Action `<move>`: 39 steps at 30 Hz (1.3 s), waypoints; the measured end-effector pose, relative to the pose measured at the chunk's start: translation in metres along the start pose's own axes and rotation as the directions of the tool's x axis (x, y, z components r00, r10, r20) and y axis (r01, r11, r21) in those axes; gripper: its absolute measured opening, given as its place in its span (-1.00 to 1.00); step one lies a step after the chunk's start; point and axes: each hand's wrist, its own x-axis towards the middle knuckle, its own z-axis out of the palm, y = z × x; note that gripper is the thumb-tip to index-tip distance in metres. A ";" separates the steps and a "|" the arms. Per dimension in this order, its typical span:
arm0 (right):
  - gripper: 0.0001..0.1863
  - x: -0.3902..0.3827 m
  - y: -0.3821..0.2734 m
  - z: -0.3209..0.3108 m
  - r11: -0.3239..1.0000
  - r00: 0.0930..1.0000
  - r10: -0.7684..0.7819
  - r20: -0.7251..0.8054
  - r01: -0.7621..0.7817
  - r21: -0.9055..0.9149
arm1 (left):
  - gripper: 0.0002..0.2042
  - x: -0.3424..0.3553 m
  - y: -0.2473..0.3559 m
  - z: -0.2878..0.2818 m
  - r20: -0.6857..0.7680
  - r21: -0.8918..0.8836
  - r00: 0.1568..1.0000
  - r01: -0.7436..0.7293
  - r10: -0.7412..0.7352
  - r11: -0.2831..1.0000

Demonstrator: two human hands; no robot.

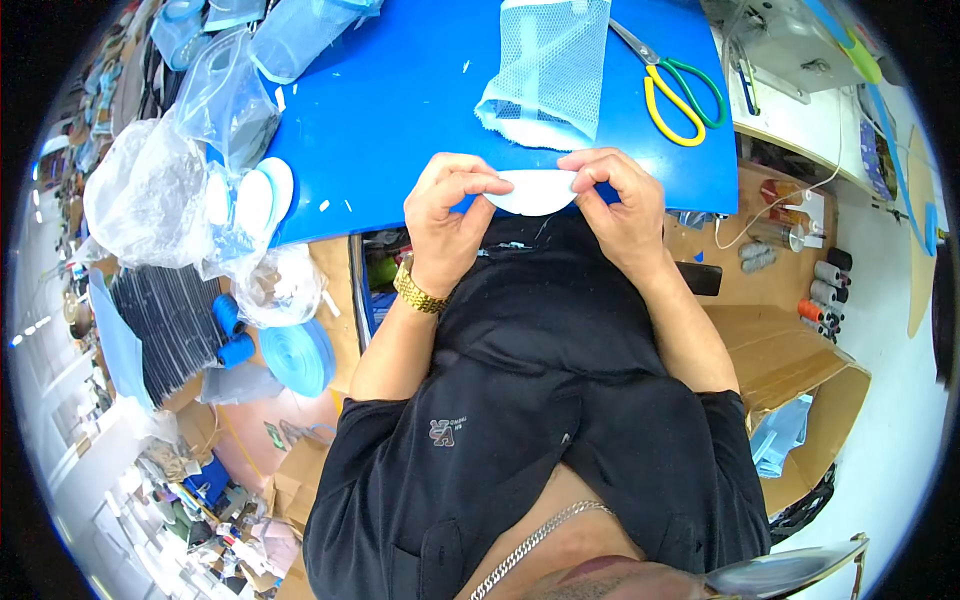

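Observation:
Between my two hands, at the near edge of the blue tabletop (400,110), is a white half-round piece (534,192) that looks like a folded disc. My left hand (450,205) pinches its left end, thumb against fingers. At the other end, my right hand (622,205) grips it the same way. Just beyond lies a light blue mesh sleeve (545,75) with a pale lower edge. Scissors (672,88) with one yellow and one green handle rest to its right, blades slightly apart.
White discs (268,195) lie by a clear plastic bag (150,195) at the table's left. Clear light-blue pieces (310,35) are at the far left. A light blue tape roll (297,358) sits lower left. Thread spools (826,290) and a cardboard box (800,400) are at right.

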 end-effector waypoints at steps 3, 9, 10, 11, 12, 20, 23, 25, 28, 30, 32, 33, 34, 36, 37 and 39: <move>-0.83 -0.001 0.000 0.002 0.997 0.997 -0.061 -0.041 0.059 -0.052 | -0.76 -0.002 0.001 -0.001 -0.035 0.107 0.998 -0.057 0.061 0.993; -0.80 -0.001 -0.001 0.002 0.993 0.994 -0.100 -0.033 0.097 -0.068 | -0.74 -0.003 -0.001 -0.003 -0.031 0.132 0.998 -0.058 0.062 0.990; -0.80 -0.001 0.000 0.002 0.994 0.995 -0.092 -0.028 0.090 -0.065 | -0.76 -0.001 0.003 -0.001 -0.008 0.116 1.000 -0.018 0.019 0.993; -0.80 -0.002 -0.002 0.000 0.993 0.995 -0.095 -0.031 0.092 -0.069 | -0.77 0.000 0.005 0.000 0.017 0.101 1.000 0.021 -0.023 0.995; -0.82 -0.003 -0.004 0.000 1.000 1.000 0.001 0.021 -0.001 -0.028 | -0.81 0.000 0.001 -0.002 0.043 0.074 0.999 -0.019 0.015 0.997; -0.71 0.031 -0.001 -0.016 0.964 0.996 -0.091 0.015 0.092 -0.248 | -0.88 0.020 -0.008 -0.026 0.029 -0.006 0.995 0.092 -0.092 0.996; -0.69 0.047 0.013 -0.010 0.925 0.986 -0.154 0.060 0.165 -0.343 | -0.90 0.033 -0.006 -0.033 0.240 0.154 0.971 -0.027 -0.011 0.988; -0.76 0.054 0.028 -0.003 0.894 0.973 -0.187 0.131 0.224 -0.388 | -0.91 0.038 -0.005 -0.029 0.275 0.257 0.957 -0.167 0.093 0.952; -0.81 0.058 0.027 -0.002 0.976 0.977 0.052 0.207 -0.007 -0.216 | -0.91 0.049 -0.008 -0.020 0.297 0.302 0.944 -0.234 0.142 0.924; -0.81 0.059 0.018 -0.003 0.987 0.977 0.088 0.192 -0.059 -0.152 | -0.88 0.055 -0.011 -0.013 0.275 0.311 0.940 -0.283 0.199 0.907; -0.81 0.057 0.013 -0.004 0.989 0.957 0.139 0.254 -0.119 -0.093 | -0.88 0.059 -0.017 -0.011 0.287 0.269 0.944 -0.240 0.161 0.933; -0.81 0.055 0.013 -0.005 0.987 0.957 0.145 0.250 -0.125 -0.097 | -0.88 0.060 -0.019 -0.009 0.304 0.222 0.944 -0.201 0.128 0.954; -0.81 0.053 0.012 -0.006 0.982 0.947 0.189 0.259 -0.184 -0.046 | -0.88 0.061 -0.019 -0.007 0.309 0.216 0.942 -0.202 0.129 0.955; -0.82 0.048 0.011 -0.007 0.969 0.935 0.235 0.267 -0.245 0.004 | -0.87 0.061 -0.016 -0.006 0.322 0.183 0.946 -0.095 0.032 0.979; -0.83 0.046 0.011 -0.007 0.956 0.939 0.250 0.237 -0.278 0.094 | -0.87 0.061 -0.015 -0.005 0.329 0.169 0.944 -0.041 -0.017 0.985; -0.84 0.044 0.010 -0.009 0.934 0.941 0.268 0.207 -0.307 0.186 | -0.87 0.060 -0.014 -0.003 0.328 0.140 0.944 -0.004 -0.042 0.990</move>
